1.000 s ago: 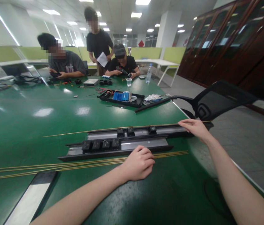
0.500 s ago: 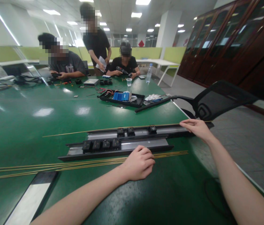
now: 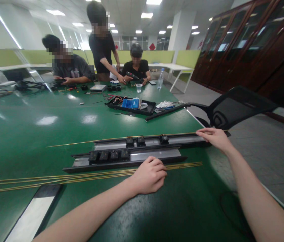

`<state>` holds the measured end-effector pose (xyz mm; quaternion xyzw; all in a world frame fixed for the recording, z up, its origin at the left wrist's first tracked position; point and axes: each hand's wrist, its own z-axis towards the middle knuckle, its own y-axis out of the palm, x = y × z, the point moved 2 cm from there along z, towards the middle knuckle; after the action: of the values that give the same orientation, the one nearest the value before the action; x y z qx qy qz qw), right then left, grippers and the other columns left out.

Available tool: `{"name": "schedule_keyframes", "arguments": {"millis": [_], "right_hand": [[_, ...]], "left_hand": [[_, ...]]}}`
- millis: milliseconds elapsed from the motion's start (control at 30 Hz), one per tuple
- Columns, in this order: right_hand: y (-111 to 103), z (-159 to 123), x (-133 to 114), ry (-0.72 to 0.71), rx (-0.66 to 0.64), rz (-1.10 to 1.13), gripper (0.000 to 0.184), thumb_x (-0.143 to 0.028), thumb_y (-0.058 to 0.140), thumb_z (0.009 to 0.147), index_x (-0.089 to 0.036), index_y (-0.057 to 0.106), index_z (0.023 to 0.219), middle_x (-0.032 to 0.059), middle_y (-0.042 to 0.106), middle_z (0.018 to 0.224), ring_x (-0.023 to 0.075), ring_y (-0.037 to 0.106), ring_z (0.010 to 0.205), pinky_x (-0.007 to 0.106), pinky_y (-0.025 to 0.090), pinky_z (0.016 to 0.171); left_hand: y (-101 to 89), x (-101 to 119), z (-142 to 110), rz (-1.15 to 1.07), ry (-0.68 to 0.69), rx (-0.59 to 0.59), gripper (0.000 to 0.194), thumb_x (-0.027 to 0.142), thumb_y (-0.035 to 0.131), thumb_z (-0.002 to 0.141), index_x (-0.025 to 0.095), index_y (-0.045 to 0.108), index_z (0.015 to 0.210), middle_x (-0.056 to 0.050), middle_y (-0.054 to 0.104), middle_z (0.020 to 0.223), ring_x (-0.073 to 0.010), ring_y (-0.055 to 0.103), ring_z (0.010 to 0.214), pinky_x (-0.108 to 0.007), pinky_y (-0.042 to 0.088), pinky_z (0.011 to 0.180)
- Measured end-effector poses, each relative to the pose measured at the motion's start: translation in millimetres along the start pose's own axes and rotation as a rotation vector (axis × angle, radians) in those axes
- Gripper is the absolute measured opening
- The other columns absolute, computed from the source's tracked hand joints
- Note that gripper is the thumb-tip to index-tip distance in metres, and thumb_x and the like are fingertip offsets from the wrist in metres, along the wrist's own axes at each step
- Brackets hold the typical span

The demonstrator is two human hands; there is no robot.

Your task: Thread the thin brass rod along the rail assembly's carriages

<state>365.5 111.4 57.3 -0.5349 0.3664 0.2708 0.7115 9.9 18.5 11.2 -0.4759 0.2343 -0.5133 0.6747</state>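
Note:
My right hand (image 3: 216,139) pinches a thin brass-coloured rod (image 3: 101,139) at the right end of the far black channel (image 3: 182,138). The rod runs along that channel's back edge and sticks out past its left end. Three small black blocks (image 3: 140,140) sit in this channel. Nearer to me, a shorter black channel (image 3: 157,154) holds several black blocks (image 3: 104,156) towards its left. My left hand (image 3: 150,175) rests with curled fingers across a bundle of thin brass-coloured rods (image 3: 81,178); what its fingers hold, if anything, is hidden.
A black-and-white flat bar (image 3: 34,210) lies at the front left. Farther back are a black tray (image 3: 147,107) of tools, gloves (image 3: 165,106), a plastic cup (image 3: 138,88) and a bottle (image 3: 160,79). A mesh chair (image 3: 242,107) stands at the right. Several people are across the table.
My right hand has shifted slightly right along the far channel. My left hand has stayed put. The standing person across the table now reaches an arm down towards the seated person.

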Motion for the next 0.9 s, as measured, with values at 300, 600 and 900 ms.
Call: {"name": "schedule_keyframes", "arguments": {"millis": [300,600,900], "right_hand": [[-9,4,14,0.024,0.001,-0.005,0.059,-0.062,0.081,0.067,-0.012,0.079,0.098,0.0014,0.057,0.056,0.0144,0.045,0.058,0.032,0.034,0.056],[-14,6,21,0.04,0.039,0.003,0.054,-0.058,0.082,0.067,-0.013,0.079,0.098,0.0042,0.059,0.059,0.0172,0.049,0.062,0.033,0.036,0.058],[-16,5,21,0.078,0.109,0.049,0.057,-0.056,0.084,0.06,-0.011,0.08,0.096,0.0057,0.063,0.064,0.0158,0.048,0.063,0.031,0.035,0.057]], "left_hand": [[-0.3,0,0,-0.007,0.0,0.005,0.019,0.024,0.053,0.097,0.019,0.07,0.104,-0.006,0.073,0.107,-0.0197,0.06,0.108,-0.039,0.039,0.097],[-0.7,0,0,-0.034,0.002,0.016,0.022,0.024,0.05,0.098,0.018,0.07,0.103,-0.007,0.073,0.106,-0.0209,0.06,0.108,-0.04,0.038,0.097],[1.0,-1,-1,-0.016,0.009,0.011,0.02,0.024,0.051,0.098,0.018,0.07,0.103,-0.006,0.073,0.108,-0.0199,0.06,0.109,-0.039,0.038,0.098]]}}
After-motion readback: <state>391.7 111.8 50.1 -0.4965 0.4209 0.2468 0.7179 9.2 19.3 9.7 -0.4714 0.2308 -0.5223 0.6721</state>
